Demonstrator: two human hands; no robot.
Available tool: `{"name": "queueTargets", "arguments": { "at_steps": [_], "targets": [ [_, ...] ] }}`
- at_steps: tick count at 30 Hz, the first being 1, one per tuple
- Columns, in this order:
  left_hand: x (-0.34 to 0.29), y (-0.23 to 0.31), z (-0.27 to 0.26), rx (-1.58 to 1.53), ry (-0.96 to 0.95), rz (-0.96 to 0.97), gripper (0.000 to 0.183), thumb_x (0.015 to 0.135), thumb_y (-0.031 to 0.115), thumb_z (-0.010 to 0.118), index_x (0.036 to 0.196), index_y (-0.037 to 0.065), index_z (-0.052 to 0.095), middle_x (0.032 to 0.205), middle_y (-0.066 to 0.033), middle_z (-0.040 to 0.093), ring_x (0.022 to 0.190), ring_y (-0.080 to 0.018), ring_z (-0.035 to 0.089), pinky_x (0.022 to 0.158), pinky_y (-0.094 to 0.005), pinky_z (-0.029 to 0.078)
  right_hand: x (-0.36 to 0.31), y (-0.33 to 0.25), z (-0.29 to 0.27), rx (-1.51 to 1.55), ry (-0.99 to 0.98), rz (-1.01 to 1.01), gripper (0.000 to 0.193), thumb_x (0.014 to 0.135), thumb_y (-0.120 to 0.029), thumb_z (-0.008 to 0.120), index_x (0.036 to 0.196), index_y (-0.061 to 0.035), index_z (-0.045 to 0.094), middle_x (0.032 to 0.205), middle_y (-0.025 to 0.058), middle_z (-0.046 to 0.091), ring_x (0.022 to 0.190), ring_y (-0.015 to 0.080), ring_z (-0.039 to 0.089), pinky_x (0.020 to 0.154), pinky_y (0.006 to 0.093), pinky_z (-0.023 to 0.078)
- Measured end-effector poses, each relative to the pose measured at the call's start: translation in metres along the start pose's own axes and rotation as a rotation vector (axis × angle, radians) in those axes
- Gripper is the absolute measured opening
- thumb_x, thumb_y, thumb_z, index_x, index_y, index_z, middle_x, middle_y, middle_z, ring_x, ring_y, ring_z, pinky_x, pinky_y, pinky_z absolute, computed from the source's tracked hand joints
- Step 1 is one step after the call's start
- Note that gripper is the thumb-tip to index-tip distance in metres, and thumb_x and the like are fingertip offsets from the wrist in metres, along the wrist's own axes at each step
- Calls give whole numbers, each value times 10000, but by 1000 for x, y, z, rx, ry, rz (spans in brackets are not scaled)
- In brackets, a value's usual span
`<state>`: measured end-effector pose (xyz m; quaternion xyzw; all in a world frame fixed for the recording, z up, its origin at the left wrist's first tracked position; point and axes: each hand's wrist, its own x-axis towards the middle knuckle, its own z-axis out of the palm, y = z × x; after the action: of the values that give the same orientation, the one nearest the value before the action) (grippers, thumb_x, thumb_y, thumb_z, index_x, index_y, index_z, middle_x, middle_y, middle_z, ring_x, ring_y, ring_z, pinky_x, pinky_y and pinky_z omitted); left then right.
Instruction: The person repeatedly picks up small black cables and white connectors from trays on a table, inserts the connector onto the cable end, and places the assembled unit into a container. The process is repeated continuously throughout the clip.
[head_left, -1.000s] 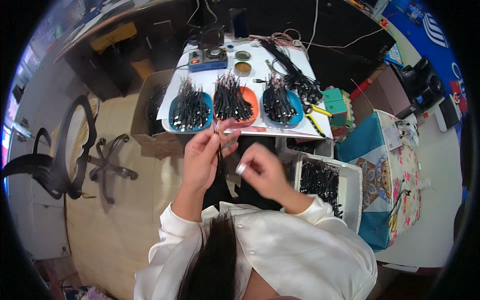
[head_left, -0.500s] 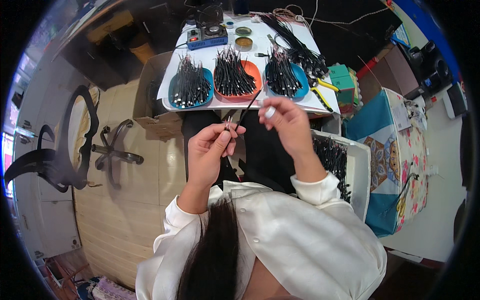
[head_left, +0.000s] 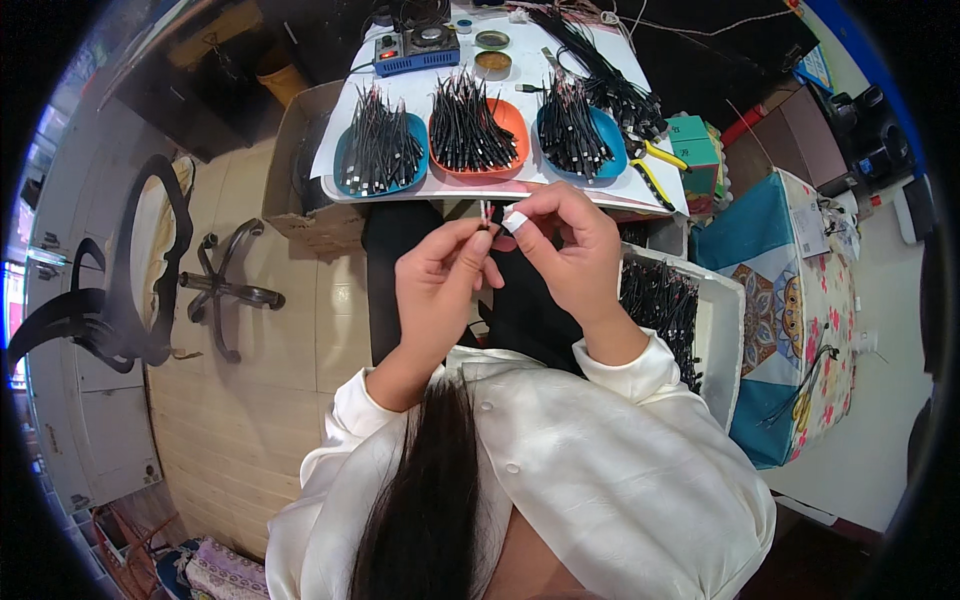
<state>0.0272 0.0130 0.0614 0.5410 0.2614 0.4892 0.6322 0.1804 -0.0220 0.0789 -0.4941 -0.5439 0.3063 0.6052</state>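
My left hand (head_left: 440, 275) pinches a thin black cable between thumb and fingers, its bared wire ends (head_left: 486, 212) standing up in red and white. Close against those ends is my right hand (head_left: 575, 255), with white wraps on the thumb and a finger. Its fingertips are pinched together; whether a wire lies between them is hidden. Both hands are over my lap, just in front of the table edge. Beyond them stand a blue tray (head_left: 343, 170), an orange tray (head_left: 519, 130) and a second blue tray (head_left: 616, 150), each full of short black cables.
A small blue heating unit (head_left: 418, 60), a round tin (head_left: 492, 66) and a bundle of black cables (head_left: 610, 85) lie on the white table. Yellow-handled pliers (head_left: 652, 186) sit at its right corner. A white bin (head_left: 722, 330) of cables stands to my right, a chair base (head_left: 225, 285) left.
My right hand has come left and down to meet the left hand at the wire ends. My left hand has risen slightly and moved right. The wires now spread apart.
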Motion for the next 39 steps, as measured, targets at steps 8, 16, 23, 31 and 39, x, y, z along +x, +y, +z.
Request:
{"name": "queueTargets", "arguments": {
  "at_steps": [8, 16, 23, 31, 39],
  "targets": [
    [-2, -3, -3, -120, -36, -137, 163, 965, 92, 568, 1024, -41, 641, 751, -14, 591, 633, -24, 476, 522, -161, 329, 6, 12, -14, 260, 15, 166, 172, 913, -130, 658, 1019, 6, 650, 894, 36, 663, 742, 77, 581, 649, 192, 452],
    [-4, -6, 0, -156, -73, -190, 167, 966, 101, 570, 1017, -41, 642, 741, -11, 593, 601, -14, 428, 505, -164, 298, 3, 4, -14, 263, -46, 142, 154, 858, -32, 693, 991, 22, 638, 918, 41, 655, 756, 90, 595, 716, 214, 484],
    [-7, -12, 6, -22, 53, -59, 183, 965, 115, 582, 1028, -46, 641, 756, -7, 607, 617, -12, 443, 528, -160, 330, -10, -8, 1, -570, 102, -421, 128, 781, 12, 708, 892, 7, 646, 817, 82, 626, 643, 157, 602, 576, 243, 482],
    [-11, -11, 1, -38, 4, -93, 169, 958, 104, 590, 1033, -36, 649, 760, -5, 617, 624, -6, 455, 528, -158, 341, -6, 2, -12, 0, 46, 60, 125, 874, -4, 671, 989, 31, 638, 918, 27, 643, 792, 68, 589, 713, 198, 465],
    [-11, -17, 2, -6, 28, -21, 164, 951, 106, 601, 1028, -26, 660, 756, -2, 638, 562, 6, 436, 470, -160, 320, -15, -9, -4, -259, 32, -78, 90, 829, 30, 674, 903, 17, 623, 865, 10, 588, 721, 50, 532, 651, 185, 446]
  ]
}}
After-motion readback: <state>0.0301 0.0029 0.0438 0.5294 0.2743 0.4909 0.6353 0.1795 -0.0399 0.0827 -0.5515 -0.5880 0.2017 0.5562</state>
